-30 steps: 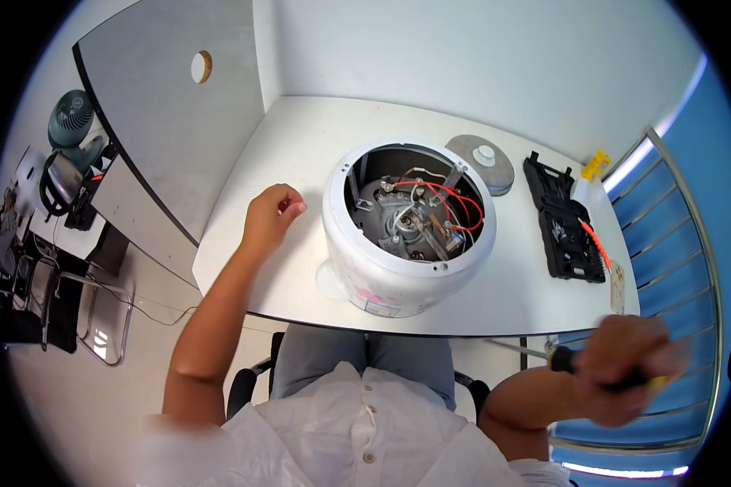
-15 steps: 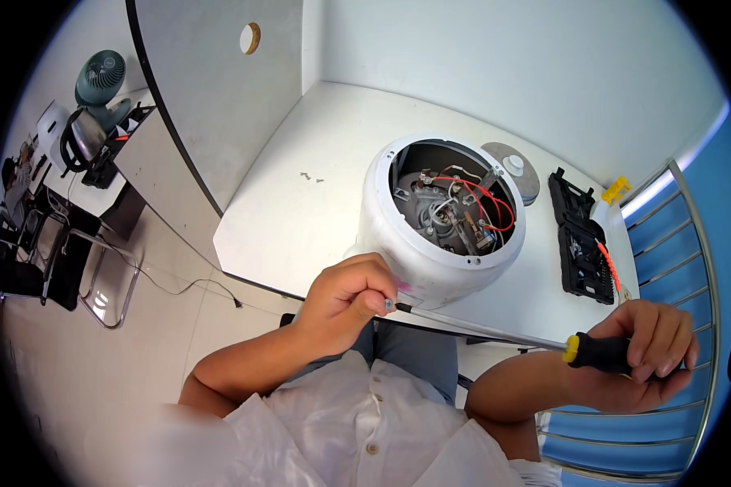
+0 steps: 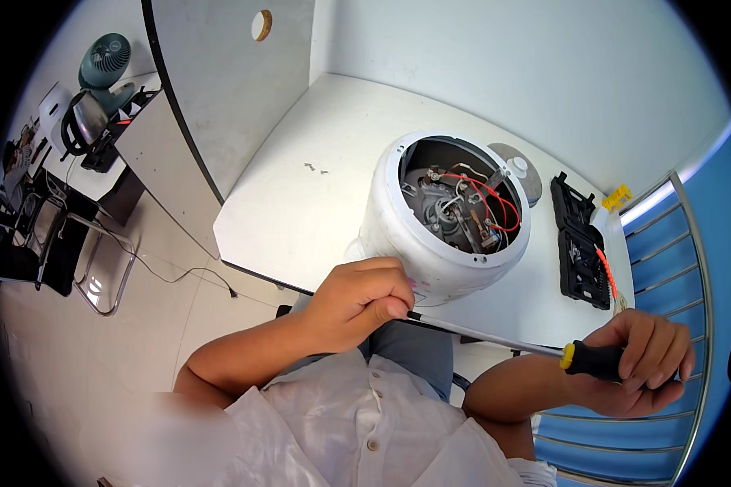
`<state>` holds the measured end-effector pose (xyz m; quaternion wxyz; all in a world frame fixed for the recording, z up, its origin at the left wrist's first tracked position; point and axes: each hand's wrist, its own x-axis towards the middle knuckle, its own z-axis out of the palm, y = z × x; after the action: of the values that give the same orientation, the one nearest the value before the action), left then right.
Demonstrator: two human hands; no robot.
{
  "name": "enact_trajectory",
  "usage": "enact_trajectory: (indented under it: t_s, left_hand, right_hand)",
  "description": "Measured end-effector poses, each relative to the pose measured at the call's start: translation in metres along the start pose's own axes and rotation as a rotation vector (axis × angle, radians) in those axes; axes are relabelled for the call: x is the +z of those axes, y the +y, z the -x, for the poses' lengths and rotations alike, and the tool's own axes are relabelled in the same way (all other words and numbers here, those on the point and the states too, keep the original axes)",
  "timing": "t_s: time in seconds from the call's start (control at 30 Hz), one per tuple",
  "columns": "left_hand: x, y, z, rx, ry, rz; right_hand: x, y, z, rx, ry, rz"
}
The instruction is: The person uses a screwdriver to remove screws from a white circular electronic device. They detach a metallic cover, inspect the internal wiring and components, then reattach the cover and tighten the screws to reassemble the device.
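Observation:
My right hand grips the black-and-yellow handle of a screwdriver, whose long shaft lies level along the desk's front edge. My left hand is closed round the shaft's dark tip; the small screw seen there earlier is hidden by the fingers. Just beyond both hands stands a white round appliance, open on top, with red and white wires and metal fittings inside. Right of it lies an open black tool case with an orange-handled tool. A grey lid is partly hidden behind the appliance.
The white desk has small grey pieces at left. A grey partition borders it, with a steel railing at right. Left beyond stand a fan, a kettle and a chair; a cable trails on the floor.
My left hand moved from beside the appliance to the desk's front edge and took the screwdriver's tip, fingers now covering the screw. The screwdriver swung level. The view has shifted.

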<state>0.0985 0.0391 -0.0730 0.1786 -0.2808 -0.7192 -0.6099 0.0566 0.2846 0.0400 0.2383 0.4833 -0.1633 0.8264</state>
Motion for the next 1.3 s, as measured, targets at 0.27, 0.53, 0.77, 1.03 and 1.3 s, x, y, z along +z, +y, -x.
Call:
enact_trajectory:
  t_s: [0.27, 0.53, 0.77, 1.03, 1.3]
  left_hand:
    - [0.006, 0.001, 0.001, -0.042, 0.053, -0.088]
    - [0.006, 0.004, -0.001, -0.110, 0.000, -0.061]
    - [0.008, 0.003, -0.002, -0.157, 0.006, 0.098]
    - [-0.002, 0.009, -0.008, -0.118, 0.103, -0.022]
    - [-0.072, -0.018, -0.074, 0.294, -0.350, -0.796]
  right_hand:
    - [-0.009, 0.003, 0.007, 0.055, 0.047, -0.001]
    - [-0.020, 0.008, 0.009, 0.137, 0.030, -0.129]
    - [-0.022, 0.012, 0.006, 0.105, 0.052, -0.139]
    - [-0.030, -0.001, -0.001, 0.028, 0.084, -0.019]
    - [-0.049, -0.042, -0.018, -0.007, 0.148, -0.071]
